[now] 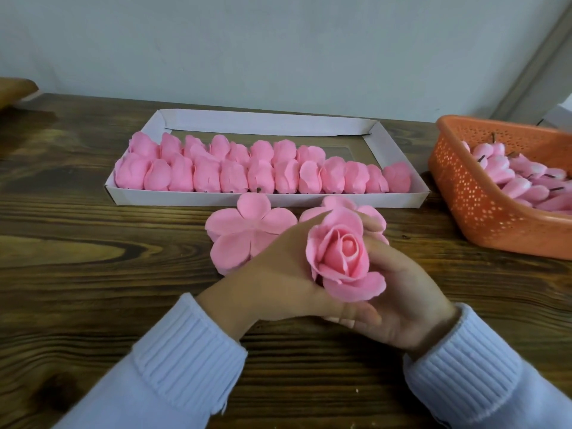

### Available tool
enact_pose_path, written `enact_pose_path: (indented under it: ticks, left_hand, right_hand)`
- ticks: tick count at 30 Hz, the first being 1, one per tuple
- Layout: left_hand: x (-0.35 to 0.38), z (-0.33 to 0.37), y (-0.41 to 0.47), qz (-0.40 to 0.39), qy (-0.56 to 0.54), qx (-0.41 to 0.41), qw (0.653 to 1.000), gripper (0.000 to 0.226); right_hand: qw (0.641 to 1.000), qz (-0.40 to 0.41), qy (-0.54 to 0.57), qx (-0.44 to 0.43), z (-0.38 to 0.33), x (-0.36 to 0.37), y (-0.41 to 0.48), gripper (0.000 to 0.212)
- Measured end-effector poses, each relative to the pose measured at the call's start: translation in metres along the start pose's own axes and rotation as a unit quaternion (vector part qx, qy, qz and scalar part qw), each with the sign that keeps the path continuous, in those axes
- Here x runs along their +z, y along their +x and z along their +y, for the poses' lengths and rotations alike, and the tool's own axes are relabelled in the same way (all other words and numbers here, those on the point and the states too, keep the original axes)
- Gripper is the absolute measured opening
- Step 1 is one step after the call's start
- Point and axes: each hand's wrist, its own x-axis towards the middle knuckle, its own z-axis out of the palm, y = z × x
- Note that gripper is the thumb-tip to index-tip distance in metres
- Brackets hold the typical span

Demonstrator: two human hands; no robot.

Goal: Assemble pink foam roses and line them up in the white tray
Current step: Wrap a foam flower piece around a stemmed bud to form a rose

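Both hands hold one pink foam rose point(342, 258) above the wooden table, its open face turned toward me. My left hand point(278, 274) cups it from the left and below. My right hand point(405, 289) wraps it from the right, fingers behind the petals. Flat five-lobed pink petal pieces point(244, 230) lie on the table just beyond my hands; a second stack point(368, 212) is partly hidden behind the rose. The white tray point(266, 198) farther back holds two rows of finished roses point(235, 178); its back strip and right end are bare.
An orange perforated basket point(483, 212) at the right holds several pink rose buds point(526, 181) with dark stems. A brown object point(15, 88) shows at the far left edge. A pale wall stands behind the table point(93, 274).
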Motion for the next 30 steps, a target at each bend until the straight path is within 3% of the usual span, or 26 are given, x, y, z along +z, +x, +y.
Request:
enact_pose_path:
  ticks: [4, 7, 10, 13, 18, 21, 26, 30]
  left_hand:
    - [-0.004, -0.006, -0.004, 0.032, -0.038, 0.015, 0.999, 0.068]
    - [-0.002, -0.011, -0.003, 0.055, -0.033, 0.003, 0.998, 0.063]
    - [-0.003, -0.01, -0.001, 0.085, -0.045, -0.005, 0.995, 0.038]
    - [-0.008, -0.006, -0.002, 0.138, -0.078, -0.021, 0.987, 0.028]
    - [-0.008, -0.003, -0.002, 0.161, -0.071, -0.032, 0.984, 0.033]
    - [-0.008, -0.002, -0.001, 0.172, -0.088, -0.025, 0.981, 0.035]
    - [-0.006, -0.002, -0.002, 0.155, -0.081, -0.011, 0.985, 0.045]
    - [-0.002, -0.002, -0.002, 0.124, -0.093, -0.009, 0.988, 0.05]
  right_hand:
    - [0.982, 0.02, -0.186, 0.01, 0.0, -0.002, 0.002, 0.018]
    - [0.988, 0.006, -0.151, 0.031, 0.001, -0.003, 0.001, 0.029]
    - [0.993, 0.035, -0.11, 0.013, 0.001, -0.005, 0.001, 0.046]
    - [0.997, 0.026, -0.078, -0.011, -0.001, -0.006, 0.001, 0.054]
    - [0.996, -0.035, -0.079, -0.017, -0.001, -0.004, 0.001, 0.063]
    - [0.993, -0.065, -0.092, -0.02, -0.001, -0.005, 0.001, 0.057]
    - [0.99, -0.031, -0.127, -0.052, 0.006, -0.009, 0.002, 0.063]
    - [0.991, -0.064, -0.096, -0.06, 0.008, -0.005, 0.003, 0.033]
